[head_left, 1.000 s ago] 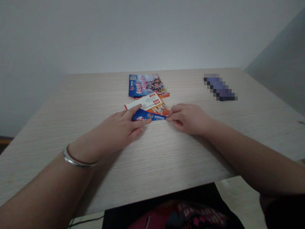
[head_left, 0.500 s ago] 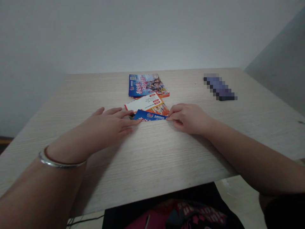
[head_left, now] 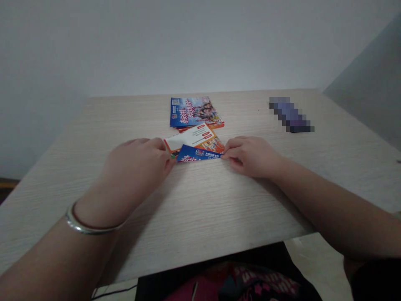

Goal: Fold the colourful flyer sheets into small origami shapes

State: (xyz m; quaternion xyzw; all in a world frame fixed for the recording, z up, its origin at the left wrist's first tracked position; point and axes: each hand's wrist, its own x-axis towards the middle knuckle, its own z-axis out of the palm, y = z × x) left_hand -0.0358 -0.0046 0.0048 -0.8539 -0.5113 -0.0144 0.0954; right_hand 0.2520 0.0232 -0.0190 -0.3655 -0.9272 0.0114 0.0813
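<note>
A printed flyer (head_left: 193,136) lies on the table in front of me, its white and orange side up. Along the near edge a blue flap (head_left: 200,154) with white lettering is folded over it. My left hand (head_left: 140,169), with a silver bangle at the wrist, pinches the flyer's left end between thumb and fingers. At the opposite end, the flap's right corner is pinched by my right hand (head_left: 249,155), which rests on the table. The left fingertips are partly hidden behind the hand.
Just behind the flyer is a stack of similar flyers (head_left: 196,112), blue on top. A dark, pixelated flat object (head_left: 292,115) lies at the back right of the pale wooden table (head_left: 200,217). A wall (head_left: 200,46) stands behind the table.
My left hand has gone from spread fingers on the flyer to a closed pinch at its left end. The right hand keeps its pinch almost unmoved. More red lettering shows on the flap.
</note>
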